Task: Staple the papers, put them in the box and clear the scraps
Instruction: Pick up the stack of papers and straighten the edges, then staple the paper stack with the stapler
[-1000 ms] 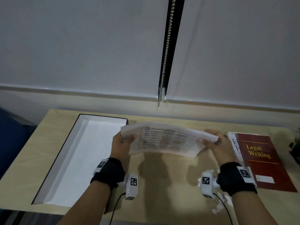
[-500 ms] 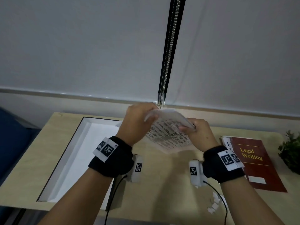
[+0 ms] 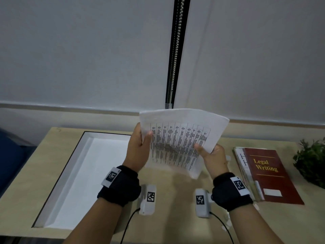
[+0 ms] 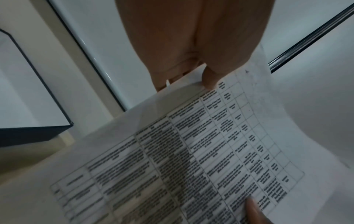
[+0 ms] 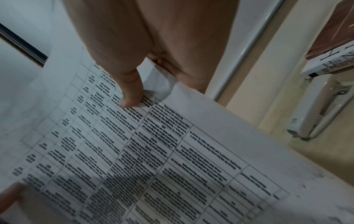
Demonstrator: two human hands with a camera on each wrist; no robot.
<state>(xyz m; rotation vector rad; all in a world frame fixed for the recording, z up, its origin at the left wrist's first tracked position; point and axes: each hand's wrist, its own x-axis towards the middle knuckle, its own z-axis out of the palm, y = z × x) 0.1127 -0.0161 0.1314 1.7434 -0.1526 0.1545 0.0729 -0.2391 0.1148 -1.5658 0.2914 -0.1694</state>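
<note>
A stack of printed papers (image 3: pixel 179 138) with a table on the top sheet is held up above the desk, tilted and bowed. My left hand (image 3: pixel 139 147) pinches its left edge, thumb on the front. My right hand (image 3: pixel 209 155) pinches the lower right edge the same way. In the left wrist view the papers (image 4: pixel 191 151) fill the lower frame under my left hand (image 4: pixel 203 75). The right wrist view shows the papers (image 5: pixel 153 151) under my right hand (image 5: pixel 134 97), and a white stapler (image 5: pixel 318 115) lying on the desk. The open box (image 3: pixel 79 173), white inside with a black rim, lies at the left.
Two stacked books (image 3: pixel 269 175), the top one red and titled Legal Writing, lie at the right. A small green plant (image 3: pixel 311 159) stands at the far right. Small white paper scraps (image 3: pixel 226 222) lie near the front edge by my right forearm. Blinds hang behind the desk.
The papers went from lying flat and wide between my hands to being turned and raised upright. Both hands came closer together and kept their grip.
</note>
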